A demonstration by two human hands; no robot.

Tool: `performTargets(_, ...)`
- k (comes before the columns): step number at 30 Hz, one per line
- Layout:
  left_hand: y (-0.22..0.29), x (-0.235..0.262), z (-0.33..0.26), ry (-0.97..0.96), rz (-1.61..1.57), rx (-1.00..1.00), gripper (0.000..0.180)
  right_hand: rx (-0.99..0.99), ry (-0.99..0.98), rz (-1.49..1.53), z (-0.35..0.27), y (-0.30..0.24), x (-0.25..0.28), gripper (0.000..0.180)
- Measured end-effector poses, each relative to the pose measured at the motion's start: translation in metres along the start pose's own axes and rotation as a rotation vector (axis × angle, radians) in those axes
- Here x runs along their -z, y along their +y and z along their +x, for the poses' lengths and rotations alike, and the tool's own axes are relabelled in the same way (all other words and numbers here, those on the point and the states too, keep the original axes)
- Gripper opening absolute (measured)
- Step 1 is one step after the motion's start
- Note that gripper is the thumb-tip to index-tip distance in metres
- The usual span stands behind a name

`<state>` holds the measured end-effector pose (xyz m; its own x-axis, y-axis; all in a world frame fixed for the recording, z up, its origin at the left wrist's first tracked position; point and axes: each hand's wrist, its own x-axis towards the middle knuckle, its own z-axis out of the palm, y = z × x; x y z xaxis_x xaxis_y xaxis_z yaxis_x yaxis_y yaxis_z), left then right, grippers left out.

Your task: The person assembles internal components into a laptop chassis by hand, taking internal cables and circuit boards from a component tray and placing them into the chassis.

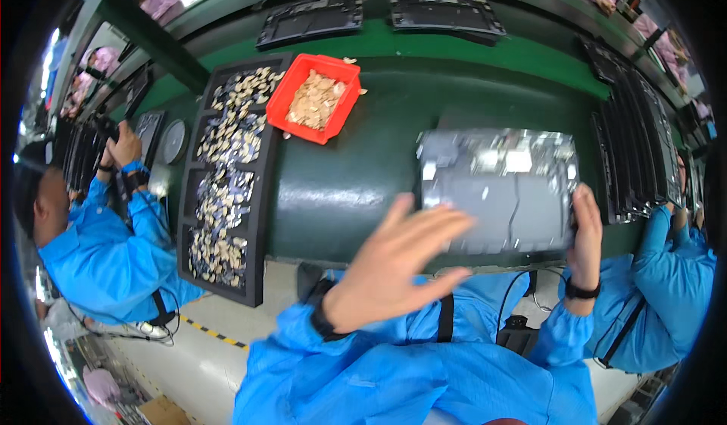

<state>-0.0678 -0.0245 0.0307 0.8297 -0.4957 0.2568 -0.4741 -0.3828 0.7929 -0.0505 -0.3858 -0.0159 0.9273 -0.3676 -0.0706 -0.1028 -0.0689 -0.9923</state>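
Observation:
A tablet-like device (485, 209) with its inside bare is in front of me, smeared by motion. Its upper part carries circuit boards and shiny patches, and a dark cable runs down its grey lower part. My right hand (586, 239) grips its right edge, fingers partly hidden. My left hand (405, 262) is spread and blurred, with nothing in it. Its fingertips overlap the device's lower left corner; whether they touch it I cannot tell. To the left lies a black compartment tray (260, 254) full of small dark and cream pieces. Beside it is a red bin (282, 95) of small tan pieces.
Two similar opened devices, one at back left (312, 20) and one at back right (445, 14), lie beyond the green bench (341, 198). A row of dark panels (636, 137) stands at the right. Co-workers in blue sit left (106, 251) and right (674, 289).

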Motion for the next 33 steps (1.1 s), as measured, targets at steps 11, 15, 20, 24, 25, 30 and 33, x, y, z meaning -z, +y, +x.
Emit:
performTargets(11, -0.076, -0.026, -0.057, 0.547, 0.508, 0.228, 0.011, 0.02, 0.205, 0.288, 0.408, -0.062, 0.024, 0.028)
performTargets(15, -0.071, -0.024, -0.057, 0.53, 0.51, 0.294, 0.01, 0.063, 0.308, -0.016, 0.506, -0.057, 0.072, 0.055)
performTargets(20, -0.072, -0.024, -0.052, 0.53, 0.509, 0.327, 0.009, 0.223, 0.457, -0.534, 0.572, -0.046, 0.119, 0.066)
performTargets(24, -0.067, -0.022, -0.056, 0.486, 0.592, 0.4, 0.009, 0.743, 0.04, -1.157, 0.491, -0.043, -0.076, 0.076)
performTargets(25, -0.065, -0.021, -0.056, 0.471, 0.596, 0.41, 0.012, 0.468, -0.134, -1.099, 0.427, -0.072, -0.126, 0.08)
performTargets(30, -0.07, -0.019, -0.057, 0.505, 0.501, 0.336, 0.011, -0.042, -0.33, -1.275, 0.337, -0.08, -0.231, 0.093)
performTargets(33, -0.074, -0.02, -0.054, 0.51, 0.439, 0.301, 0.012, -0.016, -0.219, -1.029, 0.377, -0.052, -0.225, 0.086)
